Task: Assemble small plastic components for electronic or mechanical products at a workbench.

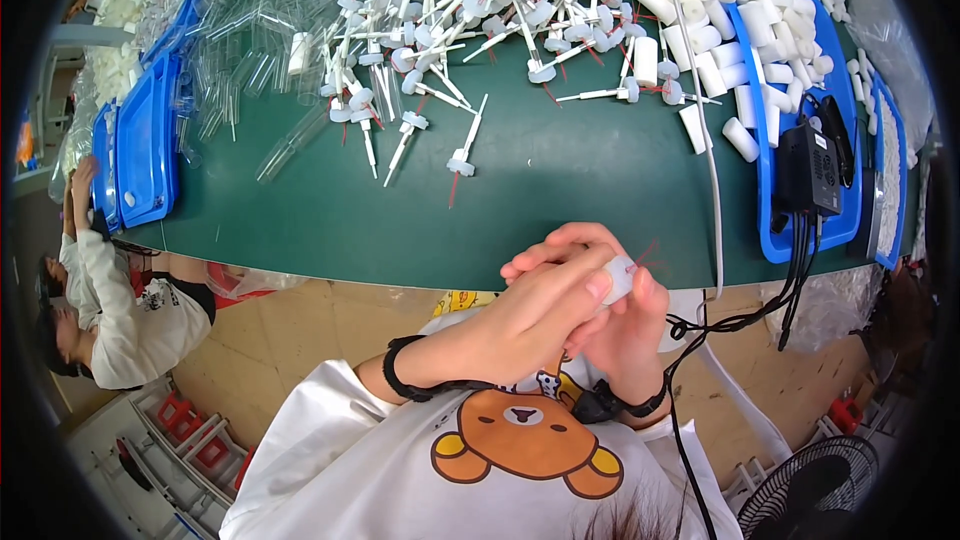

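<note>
Head view is showing me both hands working together just past the near edge of the dark green counter, over the person's lap. I am seeing the left hand lying on top, its grip clamped around a small white plastic cylinder piece, with the thumb pressing along its side. The right hand is sitting underneath and slightly behind, its fingers curling up against the same piece, so both grips are closing on one thing. A thin red stem is poking out of the piece's far end, and the long axis is running up and to the right, away from the body and toward the counter. The left hand is covering more of the piece; the right is meeting it at the stem end.

Further out on the counter, well apart from the hands, I am watching a large heap of white plastic pump stems with round collars and red tips. The nearest loose one is lying straight ahead of the hands. To its left a scatter of clear plastic tubes is spreading toward a blue plastic tray. On the right another blue tray is carrying white foam-like cylinders and a black power adapter. A second person in a white top is sitting at the left.
</note>
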`<state>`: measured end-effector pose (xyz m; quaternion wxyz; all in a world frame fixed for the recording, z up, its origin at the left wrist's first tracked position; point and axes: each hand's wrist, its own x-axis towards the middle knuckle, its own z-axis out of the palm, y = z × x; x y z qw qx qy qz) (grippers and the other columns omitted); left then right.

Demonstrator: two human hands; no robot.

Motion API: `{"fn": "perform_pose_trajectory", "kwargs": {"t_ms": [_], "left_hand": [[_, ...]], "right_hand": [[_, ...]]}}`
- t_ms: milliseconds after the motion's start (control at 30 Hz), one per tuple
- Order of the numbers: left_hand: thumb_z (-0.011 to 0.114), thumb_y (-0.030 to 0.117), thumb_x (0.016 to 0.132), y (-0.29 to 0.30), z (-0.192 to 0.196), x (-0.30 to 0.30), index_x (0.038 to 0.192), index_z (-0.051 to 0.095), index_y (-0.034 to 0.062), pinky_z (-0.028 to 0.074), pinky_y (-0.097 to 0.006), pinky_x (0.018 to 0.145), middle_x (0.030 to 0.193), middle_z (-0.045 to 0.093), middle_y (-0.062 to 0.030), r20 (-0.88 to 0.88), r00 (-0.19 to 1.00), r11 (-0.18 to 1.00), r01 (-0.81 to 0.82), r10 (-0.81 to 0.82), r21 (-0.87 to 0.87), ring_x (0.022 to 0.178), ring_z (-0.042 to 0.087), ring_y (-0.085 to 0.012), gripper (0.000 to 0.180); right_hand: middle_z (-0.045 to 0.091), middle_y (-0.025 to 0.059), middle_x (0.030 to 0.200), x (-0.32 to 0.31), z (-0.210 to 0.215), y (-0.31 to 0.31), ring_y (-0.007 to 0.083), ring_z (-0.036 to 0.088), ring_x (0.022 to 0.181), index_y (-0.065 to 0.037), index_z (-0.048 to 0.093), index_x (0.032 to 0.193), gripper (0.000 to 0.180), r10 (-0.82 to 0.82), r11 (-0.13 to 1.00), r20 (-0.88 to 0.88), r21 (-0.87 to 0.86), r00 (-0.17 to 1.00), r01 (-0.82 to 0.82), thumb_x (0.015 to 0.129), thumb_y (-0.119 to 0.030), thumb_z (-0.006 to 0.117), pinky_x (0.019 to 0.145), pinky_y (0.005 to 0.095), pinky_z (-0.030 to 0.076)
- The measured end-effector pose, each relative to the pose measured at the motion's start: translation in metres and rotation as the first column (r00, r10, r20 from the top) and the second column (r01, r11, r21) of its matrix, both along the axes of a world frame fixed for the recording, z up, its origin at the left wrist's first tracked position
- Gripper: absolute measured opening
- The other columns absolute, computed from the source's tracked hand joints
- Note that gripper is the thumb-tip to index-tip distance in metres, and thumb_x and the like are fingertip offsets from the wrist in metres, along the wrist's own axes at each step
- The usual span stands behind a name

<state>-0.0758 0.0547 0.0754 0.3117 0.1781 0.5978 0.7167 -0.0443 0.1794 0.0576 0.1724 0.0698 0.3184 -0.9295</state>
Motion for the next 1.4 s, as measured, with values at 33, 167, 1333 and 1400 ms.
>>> {"fn": "perform_pose_trajectory", "kwargs": {"t_ms": [33, 167, 1333, 1400], "left_hand": [[0.030, 0.022, 0.098, -0.002, 0.004, -0.004, 0.104, 0.048, -0.0036, 0.040, -0.026, 0.062, 0.066, 0.045, -0.0047, 0.155, 0.986, 0.998, 0.066, -0.069, 0.021, 0.060, 0.045, -0.0130, 0.032], [0.029, 0.027, 0.099, -0.001, -0.001, -0.004, 0.102, 0.046, -0.0004, 0.040, -0.024, 0.057, 0.068, 0.045, -0.0037, 0.361, 0.920, 0.975, 0.077, -0.151, 0.211, 0.062, 0.044, -0.0100, 0.032], [0.034, 0.028, 0.099, -0.011, -0.001, -0.004, 0.115, 0.044, 0.0007, 0.040, -0.025, 0.071, 0.092, 0.048, -0.0029, 0.189, 0.960, 0.968, 0.174, -0.208, 0.182, 0.078, 0.046, -0.0101, 0.033], [0.034, 0.027, 0.099, -0.012, -0.001, -0.004, 0.115, 0.044, 0.0003, 0.040, -0.025, 0.071, 0.093, 0.048, -0.0029, 0.174, 0.962, 0.968, 0.182, -0.212, 0.170, 0.079, 0.046, -0.0099, 0.032]], "right_hand": [[0.054, 0.0261, 0.116, 0.000, -0.001, 0.000, 0.0276, 0.057, 0.105, 0.005, 0.045, 0.117, 0.065, -0.002, 1.000, 0.001, -0.001, 1.000, 0.002, 0.086, -0.052, 0.046, 0.085, 0.0320, 0.048], [0.055, 0.0264, 0.115, 0.001, -0.005, -0.001, 0.0268, 0.058, 0.103, 0.006, 0.045, 0.116, 0.066, 0.032, 0.998, -0.069, -0.049, 0.997, -0.036, 0.086, -0.053, 0.044, 0.083, 0.0304, 0.048], [0.054, 0.0301, 0.115, -0.001, 0.008, 0.024, 0.0306, 0.056, 0.109, 0.008, 0.040, 0.121, 0.038, -0.001, 0.948, -0.321, 0.300, 0.947, 0.103, 0.086, -0.002, 0.052, 0.088, 0.0359, 0.050], [0.054, 0.0293, 0.115, -0.002, 0.009, 0.022, 0.0303, 0.056, 0.109, 0.008, 0.041, 0.120, 0.036, -0.008, 0.941, -0.325, 0.318, 0.946, 0.117, 0.086, -0.001, 0.051, 0.088, 0.0355, 0.050]]}}
